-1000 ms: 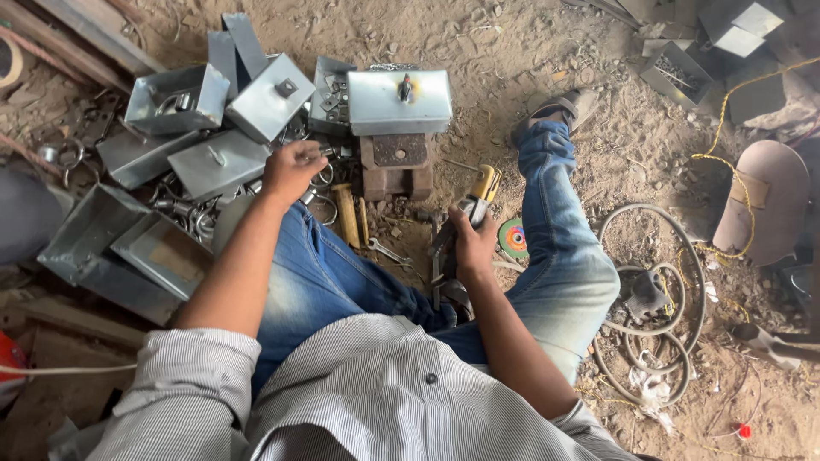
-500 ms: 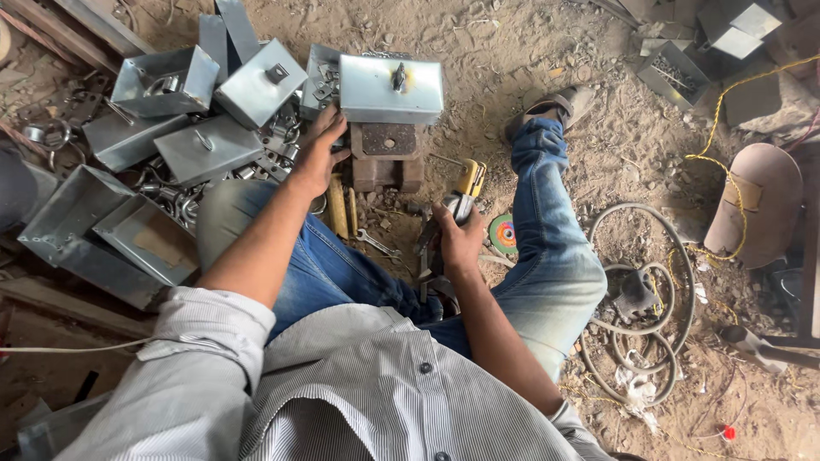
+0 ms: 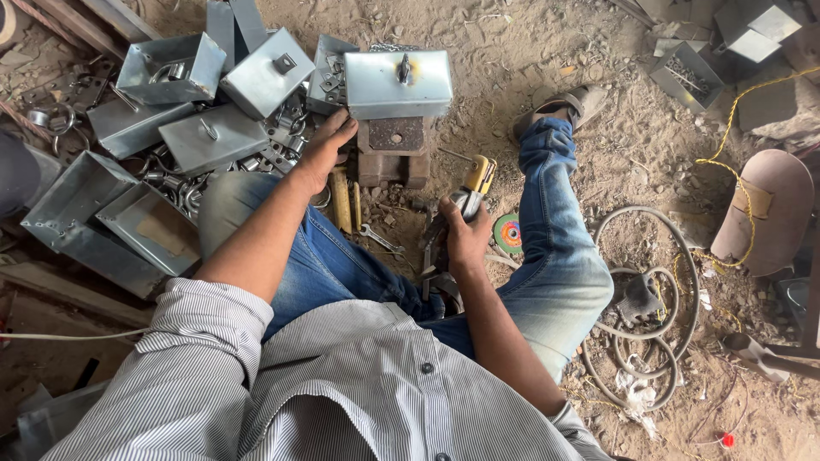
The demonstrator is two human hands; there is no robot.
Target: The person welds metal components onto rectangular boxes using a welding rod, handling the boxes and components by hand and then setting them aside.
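Note:
I sit on sandy ground in jeans and a striped shirt. My left hand (image 3: 325, 147) reaches forward, fingers spread, touching the near left edge of a grey metal box (image 3: 398, 83) that rests on a rusty iron block (image 3: 393, 149). The box has a small welded fitting on its top face. My right hand (image 3: 465, 235) grips a tool with a yellow and grey handle (image 3: 475, 181) between my knees. A small spanner (image 3: 380, 240) lies on the ground by my left leg.
Several grey sheet-metal boxes and lids (image 3: 205, 94) lie piled at the left with metal rings and fittings among them. A grinding disc (image 3: 507, 233) lies beside my right leg. Coiled hose (image 3: 641, 299) is at the right. More boxes (image 3: 692, 72) stand top right.
My left hand has moved right from the pile of fittings to the edge of the box on the block. My right hand stays on the tool.

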